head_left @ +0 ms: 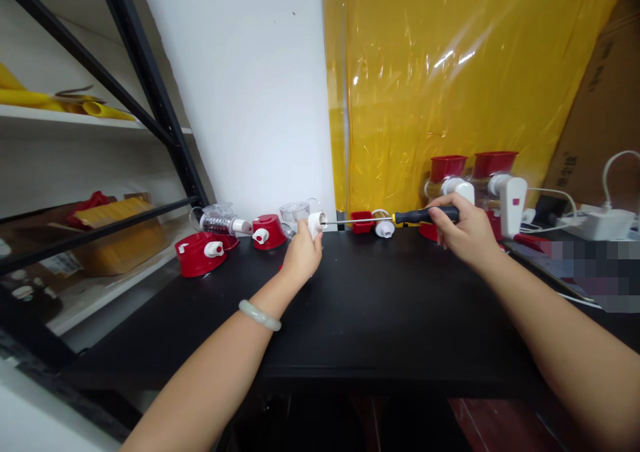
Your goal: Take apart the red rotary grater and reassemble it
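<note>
My left hand (301, 255) is closed around a clear plastic housing with a white round end (314, 222), held above the black table. From the right, my right hand (463, 229) grips the dark handle of a screwdriver (420, 216). Its long thin shaft runs level to the left, and the tip meets the opening of the white end; whether it sits inside cannot be made out. Behind the shaft lie a small red hopper (362, 222) and a metal grater drum with a white end (384, 225). Left of my left hand stands a red base with a white knob (269, 232).
Another red base (200, 254) and a clear housing with a drum (220, 222) stand at the left. Two assembled graters with red hoppers (495, 164) are at the right, near a white power adapter (607, 224). A black-framed shelf (175, 132) borders the black table (380, 319).
</note>
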Action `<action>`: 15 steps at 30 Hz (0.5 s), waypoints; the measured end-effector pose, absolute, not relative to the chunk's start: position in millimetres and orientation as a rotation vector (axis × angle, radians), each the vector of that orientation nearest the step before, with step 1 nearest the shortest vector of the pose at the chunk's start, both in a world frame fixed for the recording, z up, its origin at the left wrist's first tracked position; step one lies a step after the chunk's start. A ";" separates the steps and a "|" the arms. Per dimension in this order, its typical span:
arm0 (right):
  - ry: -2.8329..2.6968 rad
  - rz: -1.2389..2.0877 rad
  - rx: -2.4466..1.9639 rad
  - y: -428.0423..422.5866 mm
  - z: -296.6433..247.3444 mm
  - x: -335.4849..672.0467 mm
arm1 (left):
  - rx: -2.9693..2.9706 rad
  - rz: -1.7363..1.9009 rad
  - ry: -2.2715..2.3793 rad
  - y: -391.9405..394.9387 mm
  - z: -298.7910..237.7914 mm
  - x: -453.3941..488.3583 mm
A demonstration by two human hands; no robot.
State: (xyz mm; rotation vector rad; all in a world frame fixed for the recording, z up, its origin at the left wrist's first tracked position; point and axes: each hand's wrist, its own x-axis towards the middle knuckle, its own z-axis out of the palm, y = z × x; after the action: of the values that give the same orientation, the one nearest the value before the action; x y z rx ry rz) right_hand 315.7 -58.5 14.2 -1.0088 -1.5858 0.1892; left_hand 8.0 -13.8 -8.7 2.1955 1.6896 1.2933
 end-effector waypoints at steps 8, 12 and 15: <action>-1.610 -0.001 -0.912 -57.9 15.9 312.7 | 2.211 1.316 1.679 -11.8 -10.0 6.6; -1.632 0.095 -1.056 -59.2 13.7 314.2 | 2.206 1.315 1.700 -11.9 -9.4 6.3; -1.657 0.015 -0.878 -55.7 12.9 313.6 | 2.196 1.315 1.709 -12.5 -8.8 6.5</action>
State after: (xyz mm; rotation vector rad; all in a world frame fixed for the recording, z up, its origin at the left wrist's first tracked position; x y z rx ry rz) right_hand 313.6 -55.7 12.9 -0.8776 -1.6565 0.0146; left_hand 6.5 -12.5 -8.8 2.1957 1.7088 1.3146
